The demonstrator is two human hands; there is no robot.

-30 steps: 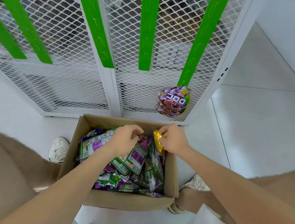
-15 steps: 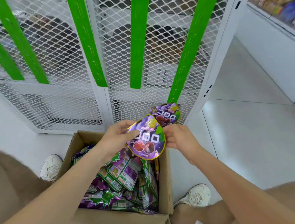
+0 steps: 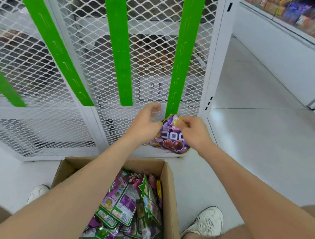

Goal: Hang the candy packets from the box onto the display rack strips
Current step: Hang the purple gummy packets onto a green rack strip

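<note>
A purple candy packet (image 3: 171,137) is held up at the bottom end of the rightmost green strip (image 3: 184,51). My right hand (image 3: 195,133) pinches its top edge between thumb and fingers. My left hand (image 3: 146,121) is beside the packet's left edge, fingers loosely curled and blurred; whether it touches the packet is unclear. Another packet's edge shows behind the held one. The cardboard box (image 3: 170,205) on the floor below holds several purple and green packets (image 3: 125,209).
Several green strips (image 3: 119,44) hang on a white mesh rack (image 3: 153,66). Its white corner post (image 3: 219,54) stands to the right. A shop shelf of goods (image 3: 300,19) runs at far right. My white shoes (image 3: 207,223) flank the box on the pale floor.
Both hands lifted a packet out of the box and carried it up and right to the bottom of the rightmost strip. The view tilted upward; my left hand has shifted off the packet's face.
</note>
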